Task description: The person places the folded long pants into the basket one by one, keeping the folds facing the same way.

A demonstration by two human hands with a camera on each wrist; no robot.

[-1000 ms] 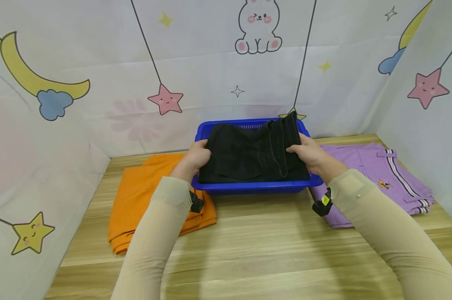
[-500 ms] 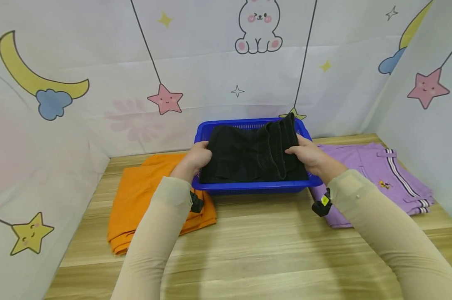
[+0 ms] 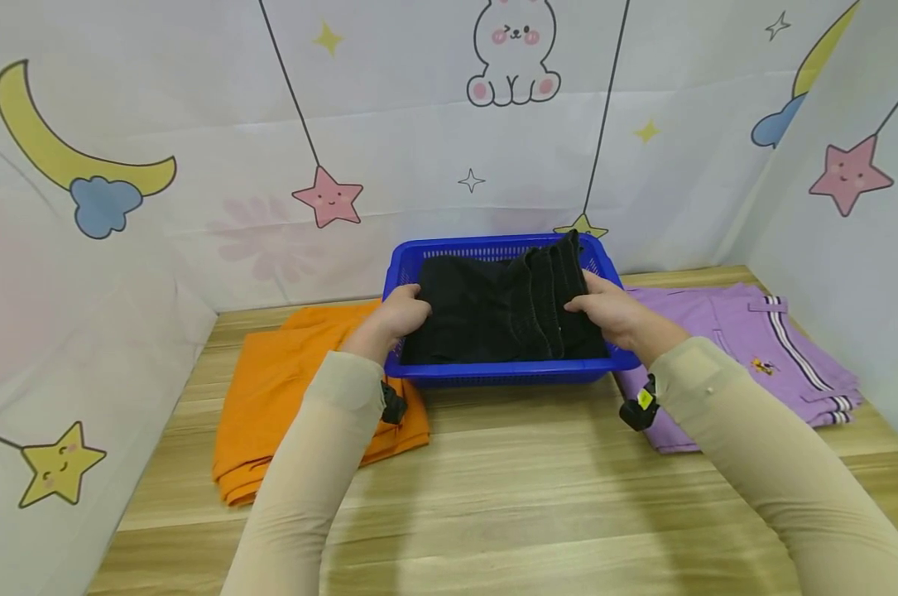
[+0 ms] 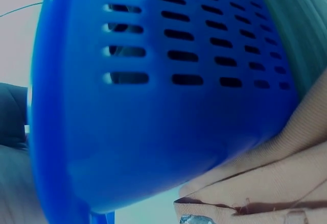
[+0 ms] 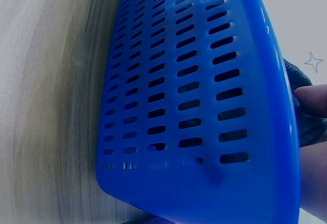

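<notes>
Both the left hand (image 3: 402,313) and right hand (image 3: 611,310) pinch closed on opposite ends of the black cloth (image 3: 471,310) between them, likely soft, light and floppy, best held by those folded ends.

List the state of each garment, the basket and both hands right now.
Black garment: folded, inside the basket, its right end raised.
Blue basket: upright, holding the black garment.
Orange garment: folded, lying on the table, partly hidden by the left arm.
Purple garment: folded, lying on the table, partly hidden.
Left hand: gripping the black garment's left end.
Right hand: gripping its right end.
</notes>
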